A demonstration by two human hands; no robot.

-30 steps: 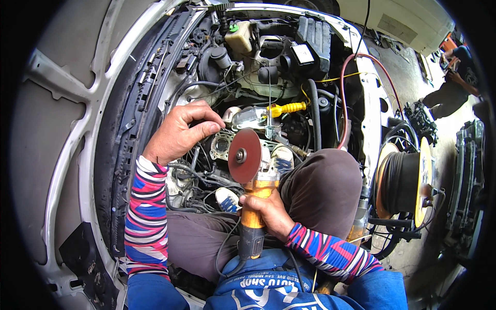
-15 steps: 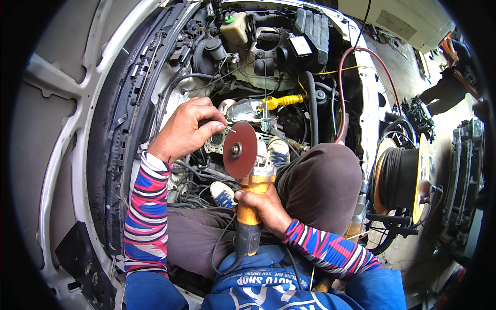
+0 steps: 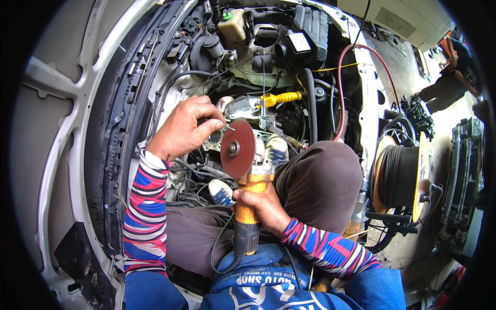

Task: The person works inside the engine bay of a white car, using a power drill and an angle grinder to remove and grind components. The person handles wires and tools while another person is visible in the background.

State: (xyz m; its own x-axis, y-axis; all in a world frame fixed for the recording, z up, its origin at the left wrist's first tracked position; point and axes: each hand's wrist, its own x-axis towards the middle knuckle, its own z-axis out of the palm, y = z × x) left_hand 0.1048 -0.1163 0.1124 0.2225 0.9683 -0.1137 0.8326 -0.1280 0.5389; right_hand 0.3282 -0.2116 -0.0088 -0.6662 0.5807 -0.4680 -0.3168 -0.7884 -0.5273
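Note:
My right hand is wrapped round the body of a yellow and black angle grinder, whose rear end rests against my blue shirt. At its top a reddish-brown disc faces left, fixed by a round metal hub. Thumb and fingers of my left hand pinch a small, thin metal piece. Its tip is at the disc's upper edge; whether they touch is hard to tell. Most of the piece is hidden in my fingers, so its kind does not show.
I sit inside an open engine bay. Behind the disc lies a yellow-handled work lamp. A red hose loops over the right fender. A cable reel stands outside at right. Another person is at the far right.
The grinder and its disc have shifted slightly left. My left hand keeps its pinch on the small metal piece, almost in the same place.

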